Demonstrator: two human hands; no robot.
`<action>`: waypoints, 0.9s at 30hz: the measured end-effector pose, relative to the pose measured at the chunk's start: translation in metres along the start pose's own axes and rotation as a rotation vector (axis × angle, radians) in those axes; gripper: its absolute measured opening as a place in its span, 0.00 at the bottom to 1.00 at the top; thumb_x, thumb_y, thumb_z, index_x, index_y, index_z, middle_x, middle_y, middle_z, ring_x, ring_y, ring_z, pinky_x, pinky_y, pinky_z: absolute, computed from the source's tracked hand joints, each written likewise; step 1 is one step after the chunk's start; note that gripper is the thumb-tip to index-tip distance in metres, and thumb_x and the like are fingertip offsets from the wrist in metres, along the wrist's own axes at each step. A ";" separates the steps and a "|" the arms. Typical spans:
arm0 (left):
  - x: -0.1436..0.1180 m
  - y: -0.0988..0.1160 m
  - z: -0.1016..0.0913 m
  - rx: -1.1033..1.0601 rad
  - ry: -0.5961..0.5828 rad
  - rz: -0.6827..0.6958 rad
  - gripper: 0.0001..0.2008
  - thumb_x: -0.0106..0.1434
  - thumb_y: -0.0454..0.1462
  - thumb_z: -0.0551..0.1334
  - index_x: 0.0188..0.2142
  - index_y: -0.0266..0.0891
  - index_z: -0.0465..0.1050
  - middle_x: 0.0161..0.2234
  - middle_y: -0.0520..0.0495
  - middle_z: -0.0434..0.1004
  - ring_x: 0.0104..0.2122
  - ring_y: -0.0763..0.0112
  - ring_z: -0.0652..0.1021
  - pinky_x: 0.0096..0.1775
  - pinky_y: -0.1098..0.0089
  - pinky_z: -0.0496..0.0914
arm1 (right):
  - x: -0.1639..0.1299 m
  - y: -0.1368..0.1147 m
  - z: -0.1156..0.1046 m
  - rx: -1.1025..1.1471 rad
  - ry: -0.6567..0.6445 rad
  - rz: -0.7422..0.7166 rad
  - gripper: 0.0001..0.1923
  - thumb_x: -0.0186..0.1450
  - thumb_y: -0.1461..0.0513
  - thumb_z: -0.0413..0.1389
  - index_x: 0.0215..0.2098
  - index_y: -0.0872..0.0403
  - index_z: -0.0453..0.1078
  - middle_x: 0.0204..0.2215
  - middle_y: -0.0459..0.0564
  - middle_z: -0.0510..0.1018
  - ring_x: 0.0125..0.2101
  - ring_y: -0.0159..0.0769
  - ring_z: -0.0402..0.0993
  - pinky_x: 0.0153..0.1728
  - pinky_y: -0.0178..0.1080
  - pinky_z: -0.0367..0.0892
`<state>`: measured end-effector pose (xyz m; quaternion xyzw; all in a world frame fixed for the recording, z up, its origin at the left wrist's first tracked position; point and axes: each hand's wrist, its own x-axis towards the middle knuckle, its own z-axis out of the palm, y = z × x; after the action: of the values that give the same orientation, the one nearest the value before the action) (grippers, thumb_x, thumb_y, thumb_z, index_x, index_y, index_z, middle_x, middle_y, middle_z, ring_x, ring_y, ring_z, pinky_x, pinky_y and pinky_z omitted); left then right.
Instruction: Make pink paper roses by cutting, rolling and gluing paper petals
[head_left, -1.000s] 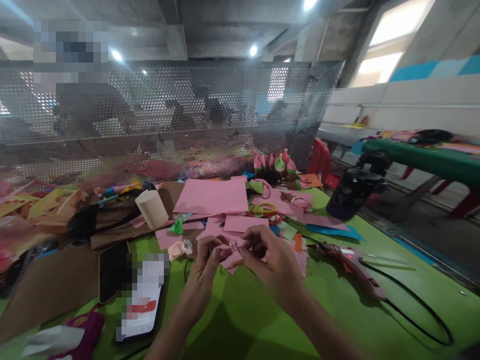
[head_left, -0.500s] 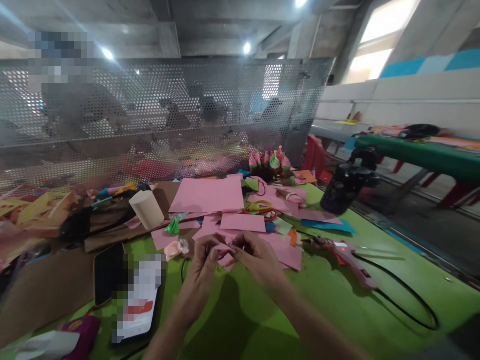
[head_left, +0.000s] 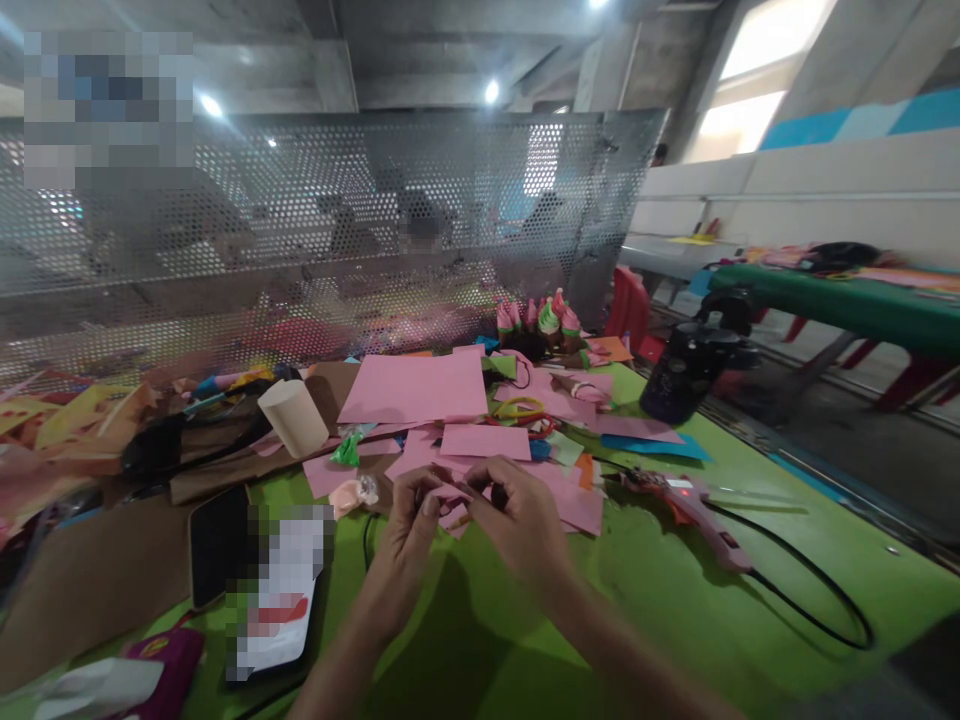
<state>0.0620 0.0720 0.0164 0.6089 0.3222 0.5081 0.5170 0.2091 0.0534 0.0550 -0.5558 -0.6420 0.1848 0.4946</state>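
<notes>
My left hand (head_left: 411,515) and my right hand (head_left: 519,508) meet over the near middle of the green table. Between them is a small piece of pink paper (head_left: 448,493), pinched by thumb and fingers on both sides. Its exact shape is partly hidden by my fingers. Pink paper sheets (head_left: 486,443) lie just beyond my hands, some overlapping. Scissors with yellow and red handles (head_left: 519,409) rest among these sheets. A pink hot glue gun (head_left: 694,515) lies to the right of my right hand.
On the left are a cream paper roll (head_left: 294,418), a dark phone (head_left: 217,545) and a lit phone (head_left: 281,600). A black jug (head_left: 686,370) stands at the table's right edge. Pink and green cone-shaped crafts (head_left: 550,315) sit at the back, before a perforated metal screen (head_left: 315,230).
My right hand has turned slightly, its fingers shifting at the pink paper. My left hand stays nearly in place. The view has tilted very slightly.
</notes>
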 end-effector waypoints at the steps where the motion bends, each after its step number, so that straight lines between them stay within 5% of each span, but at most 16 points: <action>1: 0.000 0.000 0.001 -0.002 -0.001 0.001 0.11 0.69 0.48 0.52 0.44 0.45 0.63 0.50 0.47 0.66 0.54 0.64 0.67 0.54 0.64 0.63 | 0.000 -0.001 0.000 0.003 -0.006 0.016 0.05 0.58 0.68 0.55 0.28 0.53 0.69 0.26 0.45 0.74 0.27 0.33 0.69 0.26 0.33 0.59; 27: -0.001 -0.001 0.001 0.015 -0.007 0.015 0.11 0.70 0.47 0.51 0.44 0.45 0.62 0.46 0.47 0.68 0.48 0.66 0.71 0.53 0.63 0.64 | 0.001 -0.006 0.001 -0.145 -0.015 0.052 0.04 0.55 0.67 0.57 0.27 0.53 0.67 0.27 0.46 0.75 0.28 0.35 0.69 0.27 0.34 0.58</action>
<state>0.0623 0.0710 0.0153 0.6172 0.3195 0.5073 0.5096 0.2051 0.0528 0.0600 -0.6051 -0.6429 0.1549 0.4433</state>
